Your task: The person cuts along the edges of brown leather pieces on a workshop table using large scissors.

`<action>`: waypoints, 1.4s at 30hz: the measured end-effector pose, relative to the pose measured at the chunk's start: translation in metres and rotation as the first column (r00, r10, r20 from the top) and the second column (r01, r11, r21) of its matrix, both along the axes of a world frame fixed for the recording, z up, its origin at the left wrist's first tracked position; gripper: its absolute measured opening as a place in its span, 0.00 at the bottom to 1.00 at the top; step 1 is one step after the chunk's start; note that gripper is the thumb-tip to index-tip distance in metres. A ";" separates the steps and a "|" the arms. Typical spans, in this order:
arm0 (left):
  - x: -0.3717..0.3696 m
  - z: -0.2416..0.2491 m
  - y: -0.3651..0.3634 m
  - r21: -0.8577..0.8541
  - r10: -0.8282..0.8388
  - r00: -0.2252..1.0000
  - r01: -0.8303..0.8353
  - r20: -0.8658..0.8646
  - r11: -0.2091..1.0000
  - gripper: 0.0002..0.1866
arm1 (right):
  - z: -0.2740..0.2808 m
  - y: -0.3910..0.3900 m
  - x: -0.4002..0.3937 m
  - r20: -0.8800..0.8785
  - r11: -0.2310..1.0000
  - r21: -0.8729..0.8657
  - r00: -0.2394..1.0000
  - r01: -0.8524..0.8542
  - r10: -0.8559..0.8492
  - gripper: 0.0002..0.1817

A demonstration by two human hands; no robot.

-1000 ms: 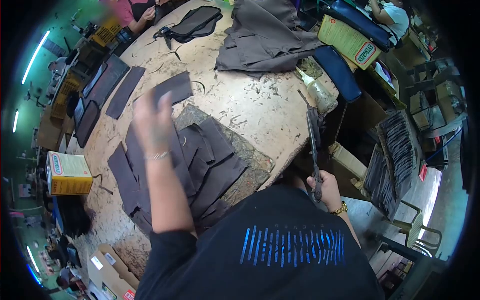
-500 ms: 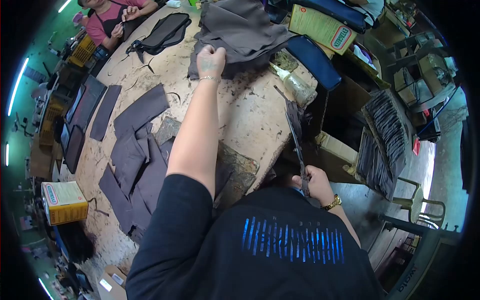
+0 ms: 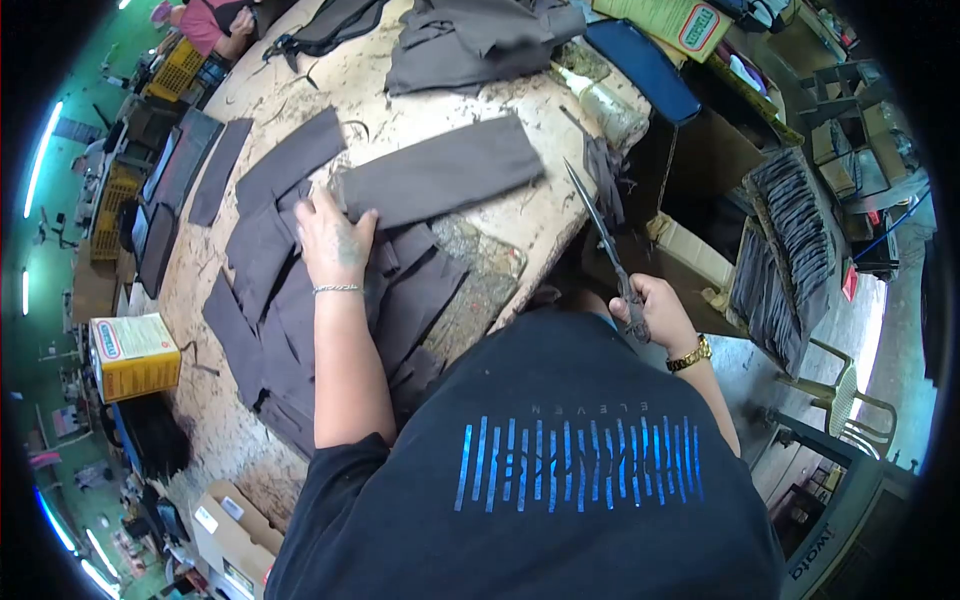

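Note:
A long dark grey fabric strip (image 3: 440, 170) lies across the worktable (image 3: 480, 105), its left end under the fingers of my left hand (image 3: 335, 240). The thumb and fingers of that hand are spread apart on the fabric. Beneath and around it lie several more dark fabric pieces (image 3: 275, 350). My right hand (image 3: 655, 312), by the table's near right edge, is closed round the handles of long scissors (image 3: 603, 235), whose blades point up and to the left. A heap of dark fabric (image 3: 480, 45) rests at the far side of the table.
A plastic bottle (image 3: 605, 105) and a blue case (image 3: 645, 70) lie at the table's far right corner. A yellow tin (image 3: 135, 355) stands on the left. Another person (image 3: 215, 25) is at the far left. Bundled dark strips (image 3: 790, 240) and a chair (image 3: 845, 395) are on the right.
My left hand has come back from the far fabric heap to the nearer pieces, and a long strip now lies there. The scissors in my right hand have shifted slightly up and right.

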State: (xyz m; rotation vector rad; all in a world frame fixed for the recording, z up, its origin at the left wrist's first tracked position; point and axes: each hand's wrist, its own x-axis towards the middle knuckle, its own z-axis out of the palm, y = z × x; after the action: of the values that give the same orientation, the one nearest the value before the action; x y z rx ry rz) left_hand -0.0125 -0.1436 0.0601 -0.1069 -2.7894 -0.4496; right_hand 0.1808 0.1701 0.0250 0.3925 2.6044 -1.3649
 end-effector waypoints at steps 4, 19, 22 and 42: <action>0.007 0.017 0.044 -0.091 -0.585 0.806 0.578 -0.087 0.811 0.37 | 0.001 -0.008 0.007 0.021 0.988 -0.157 1.000 -0.008 0.011 0.28; -0.047 -0.074 0.127 -0.028 -0.750 0.646 0.755 -0.138 0.655 0.10 | 0.007 -0.023 0.007 0.184 0.822 -0.554 0.982 0.129 -0.030 0.25; -0.032 -0.064 0.130 -0.044 -0.781 0.595 0.789 -0.190 0.612 0.09 | 0.005 -0.025 0.001 0.180 0.821 -0.556 0.983 0.133 -0.038 0.24; -0.032 -0.067 0.128 -0.080 -0.849 0.503 0.851 -0.162 0.519 0.15 | 0.009 -0.038 -0.032 0.140 0.857 -0.462 0.973 0.230 -0.186 0.28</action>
State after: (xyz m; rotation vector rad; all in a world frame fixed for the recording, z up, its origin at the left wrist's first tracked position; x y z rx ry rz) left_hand -0.0448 -0.0156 -0.0064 -1.5065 -2.3353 -0.6176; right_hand 0.1484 0.1318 0.0339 0.6501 2.0953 -1.9405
